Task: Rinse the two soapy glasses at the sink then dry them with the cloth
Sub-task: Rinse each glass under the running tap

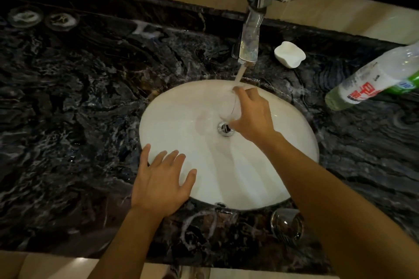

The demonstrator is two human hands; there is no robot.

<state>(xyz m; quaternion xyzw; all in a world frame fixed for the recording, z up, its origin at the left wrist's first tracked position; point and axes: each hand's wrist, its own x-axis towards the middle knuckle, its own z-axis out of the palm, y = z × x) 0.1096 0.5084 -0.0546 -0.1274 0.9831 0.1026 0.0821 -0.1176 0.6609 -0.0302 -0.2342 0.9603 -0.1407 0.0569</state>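
Two risks stood out, both judged from how things lay. Wet, dark marble counter (68,79) ran all around the sink (181,115). The second glass (286,225) sat on it just at the sink's near edge, close under the right forearm, so a drawn-back elbow could knock it over or off. Over the sink's middle, the right hand (251,115) had its fingers curled round the first glass (229,104), tilted under the stream from the tap (251,36) at the sink's far side. Soapy and wet, that glass could slip from the grip and crack against the hard white bowl or the metal drain (225,128). The left hand (161,179) held nothing; its fingers lay spread and straight over the sink's near-left rim.

Beyond the sink rose a pale wall. A clear labelled bottle (371,81) leaned to the right of the sink, and a white soap dish (289,54) sat at its far right. Two small glass dishes (25,16) lay far to its left. No cloth showed.
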